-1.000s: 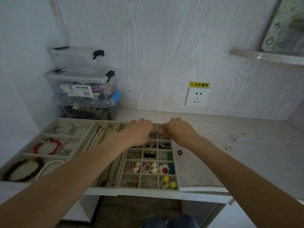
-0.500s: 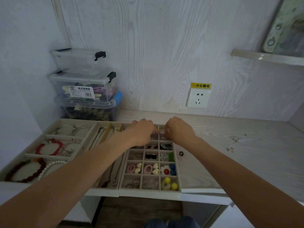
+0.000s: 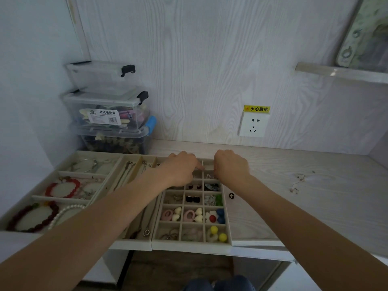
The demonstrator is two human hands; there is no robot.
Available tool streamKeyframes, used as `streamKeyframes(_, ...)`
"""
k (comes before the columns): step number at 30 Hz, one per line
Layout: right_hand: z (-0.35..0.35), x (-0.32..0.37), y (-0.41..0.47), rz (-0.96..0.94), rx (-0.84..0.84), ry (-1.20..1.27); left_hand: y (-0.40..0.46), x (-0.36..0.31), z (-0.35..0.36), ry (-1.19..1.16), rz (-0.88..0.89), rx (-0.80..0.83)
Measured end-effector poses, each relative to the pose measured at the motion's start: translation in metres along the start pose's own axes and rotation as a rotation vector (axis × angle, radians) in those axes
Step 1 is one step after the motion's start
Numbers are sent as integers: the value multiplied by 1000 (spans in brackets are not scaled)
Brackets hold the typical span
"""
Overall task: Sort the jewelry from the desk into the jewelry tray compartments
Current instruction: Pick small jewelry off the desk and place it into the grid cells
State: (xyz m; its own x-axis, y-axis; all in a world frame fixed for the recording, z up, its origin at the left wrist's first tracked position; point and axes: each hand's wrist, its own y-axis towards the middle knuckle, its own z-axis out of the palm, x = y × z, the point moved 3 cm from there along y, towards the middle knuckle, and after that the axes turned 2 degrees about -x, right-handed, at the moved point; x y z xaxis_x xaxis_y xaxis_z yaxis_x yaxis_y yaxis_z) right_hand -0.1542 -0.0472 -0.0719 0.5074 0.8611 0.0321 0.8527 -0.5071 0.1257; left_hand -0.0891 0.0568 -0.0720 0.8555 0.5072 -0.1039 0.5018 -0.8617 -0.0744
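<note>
Hands unmoved, tray [image 3: 228,227] w/ earrings [image 3: 192,199]

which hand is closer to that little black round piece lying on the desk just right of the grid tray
Right. The right hand hovers over the tray's far corner, just beyond the black piece. The left hand is farther left, over the tray's far cells.

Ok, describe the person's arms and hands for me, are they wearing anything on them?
Both arms are bare all the way up to the frame edge, with no sleeves showing. The left hand and right hand show no gloves, watch or bracelet; rings can't be judged, since the fingers are hidden.
</note>
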Motion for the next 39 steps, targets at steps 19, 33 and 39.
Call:
streamKeyframes(19,10,-6,0,43,-49,59,-4,-2,-1,-12,4,3)
streamKeyframes(33,0,-47,-28,102,33,460,-22,-15,-2,-123,-12,-9)
streamKeyframes(39,14,-43,-40,140,230,355,-31,-15,1,-200,-30,30)
